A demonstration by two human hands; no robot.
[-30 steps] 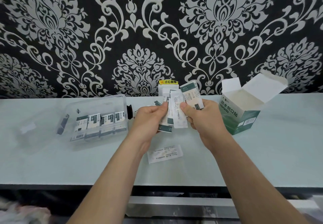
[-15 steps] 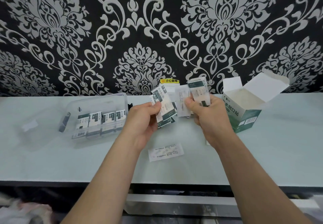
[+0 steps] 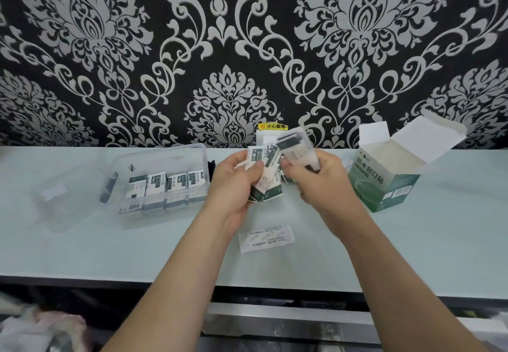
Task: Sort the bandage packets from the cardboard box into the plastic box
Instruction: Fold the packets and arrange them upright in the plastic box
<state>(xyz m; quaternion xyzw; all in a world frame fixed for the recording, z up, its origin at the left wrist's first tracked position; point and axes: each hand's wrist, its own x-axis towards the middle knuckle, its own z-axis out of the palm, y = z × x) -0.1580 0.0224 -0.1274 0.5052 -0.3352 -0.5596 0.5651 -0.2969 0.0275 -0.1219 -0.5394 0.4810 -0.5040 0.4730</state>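
Above the middle of the pale counter, my left hand (image 3: 236,184) grips a fan of white and dark green bandage packets (image 3: 268,178). My right hand (image 3: 319,178) holds a blurred packet (image 3: 297,149) just beside them, tilted up. One loose packet (image 3: 266,238) lies flat on the counter below my hands. The clear plastic box (image 3: 165,159) stands to the left with a row of packets (image 3: 167,186) inside. The green and white cardboard box (image 3: 384,184) stands open at the right; I cannot see its inside.
The box's clear lid (image 3: 52,195) lies on the counter at far left. A small yellow warning label (image 3: 272,126) sits on the patterned wall behind my hands. The counter's front edge (image 3: 247,288) runs just below my forearms.
My hands have drawn closer together again. The right hand's packet has swung up and tilted, now blurred. The left hand's fan of packets has dropped slightly.
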